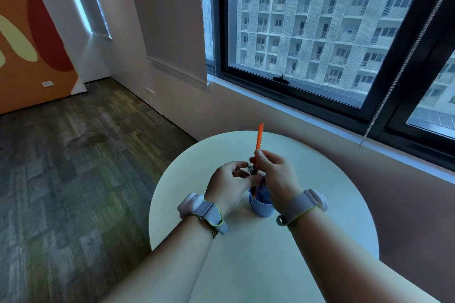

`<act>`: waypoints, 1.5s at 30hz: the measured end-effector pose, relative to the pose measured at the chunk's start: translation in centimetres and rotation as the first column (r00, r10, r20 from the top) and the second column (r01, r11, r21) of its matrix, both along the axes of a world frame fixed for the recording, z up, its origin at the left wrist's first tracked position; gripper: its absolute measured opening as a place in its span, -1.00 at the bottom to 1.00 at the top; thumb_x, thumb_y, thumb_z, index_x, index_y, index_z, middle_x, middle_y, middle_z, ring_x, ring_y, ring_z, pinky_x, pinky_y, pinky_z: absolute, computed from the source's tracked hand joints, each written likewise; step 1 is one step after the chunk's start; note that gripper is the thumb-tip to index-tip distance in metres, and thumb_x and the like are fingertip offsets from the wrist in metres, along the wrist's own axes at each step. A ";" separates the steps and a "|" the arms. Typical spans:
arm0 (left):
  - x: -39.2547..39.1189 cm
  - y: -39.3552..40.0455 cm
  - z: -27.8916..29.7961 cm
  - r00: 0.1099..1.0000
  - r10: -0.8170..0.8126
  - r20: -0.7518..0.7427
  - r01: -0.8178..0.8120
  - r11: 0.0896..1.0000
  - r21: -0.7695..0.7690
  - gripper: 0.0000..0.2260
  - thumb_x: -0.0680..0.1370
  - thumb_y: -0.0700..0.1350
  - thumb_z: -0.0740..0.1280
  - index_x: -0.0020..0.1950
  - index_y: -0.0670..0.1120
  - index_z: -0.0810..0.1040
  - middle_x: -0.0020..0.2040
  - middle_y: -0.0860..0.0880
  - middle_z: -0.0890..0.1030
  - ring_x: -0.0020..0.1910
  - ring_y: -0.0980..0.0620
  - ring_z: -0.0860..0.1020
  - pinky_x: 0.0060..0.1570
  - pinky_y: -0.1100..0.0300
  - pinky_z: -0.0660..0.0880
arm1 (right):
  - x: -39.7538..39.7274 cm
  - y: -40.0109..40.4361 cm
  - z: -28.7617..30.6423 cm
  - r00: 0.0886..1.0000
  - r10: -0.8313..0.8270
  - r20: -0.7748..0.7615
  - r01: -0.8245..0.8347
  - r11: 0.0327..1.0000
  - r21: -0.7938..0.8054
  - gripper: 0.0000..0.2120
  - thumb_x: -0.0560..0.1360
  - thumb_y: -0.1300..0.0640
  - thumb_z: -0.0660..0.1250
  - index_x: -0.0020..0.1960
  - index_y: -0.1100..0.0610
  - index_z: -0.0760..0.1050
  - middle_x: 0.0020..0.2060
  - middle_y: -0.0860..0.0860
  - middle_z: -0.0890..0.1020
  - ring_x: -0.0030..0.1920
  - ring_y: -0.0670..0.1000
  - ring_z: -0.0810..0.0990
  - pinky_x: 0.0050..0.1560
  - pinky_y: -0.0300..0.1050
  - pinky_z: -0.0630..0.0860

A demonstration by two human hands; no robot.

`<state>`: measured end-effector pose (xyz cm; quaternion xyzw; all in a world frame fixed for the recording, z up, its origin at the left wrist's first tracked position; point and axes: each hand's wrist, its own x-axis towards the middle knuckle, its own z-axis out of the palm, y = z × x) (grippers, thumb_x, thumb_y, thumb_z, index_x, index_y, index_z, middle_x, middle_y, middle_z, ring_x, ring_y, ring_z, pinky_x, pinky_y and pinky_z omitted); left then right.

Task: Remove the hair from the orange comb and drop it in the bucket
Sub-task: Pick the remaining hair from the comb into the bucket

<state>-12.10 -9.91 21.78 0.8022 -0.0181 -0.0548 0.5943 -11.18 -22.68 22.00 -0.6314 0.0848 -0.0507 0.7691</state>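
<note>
Right hand (275, 174) grips comb (259, 136) upright w/ tip at 12 o'clock, left hand (230, 183) pinches hair (251, 169); she/he should prob. pull it off straight over bucket (262, 205).

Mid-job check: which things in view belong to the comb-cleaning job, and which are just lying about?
Part of the job:
orange comb, held by the right hand
dark hair, pinched by the left hand
blue bucket below the hands

Just there:
round table
wrist bands
window
roller blind
</note>
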 end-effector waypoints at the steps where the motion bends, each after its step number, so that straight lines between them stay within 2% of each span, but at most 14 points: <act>1: 0.0 0.0 -0.1 1.000 -0.001 0.008 0.000 0.999 0.049 -0.57 0.35 0.10 0.58 0.16 0.06 0.61 -0.09 0.10 0.68 -0.09 0.14 0.63 -0.07 0.22 0.52 | 0.1 -0.1 0.0 1.000 -0.002 -0.022 0.002 1.000 0.028 -0.83 0.57 0.08 0.36 -0.01 0.18 0.60 -0.11 0.13 0.63 -0.17 0.13 0.60 -0.29 -0.06 0.52; 4: -0.1 -0.2 -0.3 0.999 0.004 0.050 -0.009 0.996 0.091 -0.76 0.37 0.02 0.57 0.01 0.05 0.68 -0.17 0.12 0.70 -0.22 0.18 0.63 -0.19 0.31 0.50 | -0.1 0.2 0.3 0.999 0.031 -0.026 -0.030 0.998 0.052 -0.83 0.55 0.09 0.39 -0.01 0.21 0.60 -0.15 0.14 0.61 -0.22 0.16 0.59 -0.40 -0.08 0.51; 7: 0.1 -0.3 -0.4 0.999 0.028 0.039 -0.031 0.997 0.065 -0.94 0.49 -0.13 0.45 -0.08 0.01 0.72 -0.24 0.04 0.72 -0.30 0.04 0.67 -0.28 0.20 0.58 | -0.2 0.3 0.1 0.997 0.071 -0.027 -0.070 0.997 0.032 -0.82 0.56 0.14 0.38 -0.04 0.28 0.60 -0.22 0.18 0.62 -0.27 0.13 0.60 -0.28 0.03 0.59; 12: 1.1 0.5 -1.1 0.995 0.104 0.001 -0.104 0.995 0.001 -0.95 0.53 -0.13 0.44 -0.04 -0.05 0.69 -0.16 -0.11 0.72 -0.18 -0.14 0.70 -0.22 -0.03 0.67 | -0.4 -0.4 -1.5 0.983 0.144 -0.113 -0.146 0.989 -0.011 -0.85 0.59 0.23 0.32 0.07 0.29 0.61 -0.13 0.19 0.68 -0.17 0.13 0.66 -0.04 0.11 0.62; 18: 1.4 1.0 -1.7 0.994 0.105 0.021 -0.103 0.992 -0.079 -0.86 0.59 -0.18 0.36 0.02 -0.02 0.71 -0.20 -0.08 0.71 -0.31 -0.02 0.65 -0.23 0.03 0.66 | -0.7 -0.5 -2.0 0.984 0.151 -0.092 -0.159 0.984 -0.080 -0.89 0.58 0.28 0.32 -0.02 0.20 0.63 -0.20 0.13 0.68 -0.29 0.05 0.61 -0.25 -0.09 0.60; 22: 1.1 0.6 -1.9 0.996 0.061 0.066 -0.054 0.994 -0.093 -0.69 0.63 -0.16 0.29 -0.13 0.20 0.71 -0.35 0.01 0.59 -0.36 0.00 0.48 -0.29 0.14 0.50 | -0.7 -0.1 -1.3 0.996 0.072 -0.056 -0.075 0.996 -0.057 -0.87 0.59 0.20 0.33 0.05 0.24 0.60 -0.21 0.12 0.65 -0.31 0.04 0.59 -0.32 -0.10 0.57; 24: 0.9 0.5 -2.2 0.992 0.058 0.110 -0.052 0.997 -0.060 -0.77 0.66 -0.10 0.26 0.07 0.12 0.70 -0.22 0.05 0.65 -0.23 0.04 0.56 -0.17 0.19 0.50 | -0.6 0.1 -1.2 0.997 0.056 -0.045 -0.059 0.996 -0.069 -0.87 0.59 0.21 0.33 0.04 0.29 0.57 -0.27 0.15 0.62 -0.37 0.06 0.57 -0.37 -0.09 0.56; 26: 0.6 0.6 -2.2 0.977 0.102 0.185 -0.110 0.993 0.033 -0.74 0.65 0.05 0.24 0.27 0.03 0.61 0.08 0.05 0.66 0.02 0.08 0.60 0.05 0.21 0.52 | -0.7 0.4 -1.2 0.997 0.052 -0.053 -0.056 0.995 -0.088 -0.86 0.58 0.22 0.34 0.02 0.32 0.54 -0.30 0.17 0.63 -0.41 0.08 0.58 -0.41 -0.10 0.56; 29: -0.2 0.6 -2.5 0.946 0.086 0.314 -0.131 0.984 0.125 -0.62 0.49 0.25 0.36 0.19 0.06 0.56 0.10 0.08 0.52 -0.02 0.14 0.53 -0.02 0.27 0.49 | -0.9 0.8 -1.3 0.996 0.000 -0.094 -0.001 1.000 -0.008 -0.89 0.57 0.25 0.35 -0.01 0.31 0.52 -0.29 0.21 0.65 -0.42 0.13 0.62 -0.39 0.00 0.63; 33: -0.2 1.2 -4.1 0.907 0.095 0.411 -0.215 0.943 0.256 -0.70 0.35 0.02 0.58 0.03 0.07 0.63 0.01 0.09 0.52 -0.03 0.02 0.53 -0.01 0.17 0.48 | -1.2 1.4 -1.8 0.990 -0.038 -0.139 0.051 0.994 0.096 -0.93 0.57 0.26 0.33 -0.07 0.27 0.53 -0.25 0.21 0.67 -0.42 0.08 0.63 -0.36 -0.03 0.62; 36: 0.2 1.5 -4.4 0.896 0.231 0.380 -0.338 0.909 0.243 -0.78 0.33 0.01 0.60 -0.10 0.03 0.67 -0.07 0.02 0.56 -0.11 -0.04 0.54 -0.08 0.14 0.48 | -1.2 1.6 -2.5 0.986 -0.054 -0.157 0.060 0.998 0.033 -0.94 0.51 0.23 0.40 -0.10 0.24 0.59 -0.23 0.15 0.67 -0.31 0.07 0.62 -0.22 0.03 0.63; 39: 0.5 1.8 -4.1 0.906 0.307 0.291 -0.373 0.905 0.207 -0.87 0.37 0.00 0.57 -0.20 0.04 0.66 -0.13 0.04 0.58 -0.20 0.03 0.55 -0.19 0.22 0.41 | -1.5 1.7 -2.6 0.979 -0.115 -0.167 0.101 0.991 -0.089 -0.93 0.43 0.23 0.45 -0.17 0.24 0.66 -0.32 0.07 0.65 -0.33 0.00 0.58 -0.31 -0.12 0.56; 43: 1.3 2.8 -4.6 0.920 0.355 0.166 -0.380 0.911 0.157 -0.88 0.45 -0.05 0.51 -0.23 0.01 0.60 -0.27 0.07 0.65 -0.25 0.01 0.61 -0.21 0.14 0.56 | -1.9 1.3 -2.3 0.967 -0.177 -0.182 0.170 0.984 -0.053 -0.92 0.44 0.28 0.41 -0.18 0.30 0.64 -0.34 0.13 0.62 -0.41 0.03 0.56 -0.33 -0.10 0.50; 45: 1.3 3.0 -4.9 0.926 0.370 0.078 -0.373 0.927 0.031 -0.88 0.48 -0.05 0.48 -0.18 0.00 0.58 -0.29 0.03 0.66 -0.31 -0.01 0.64 -0.21 -0.03 0.62 | -2.0 1.2 -2.0 0.966 -0.175 -0.189 0.180 0.984 0.006 -0.91 0.48 0.30 0.38 -0.18 0.30 0.60 -0.36 0.14 0.60 -0.48 0.00 0.54 -0.36 -0.14 0.46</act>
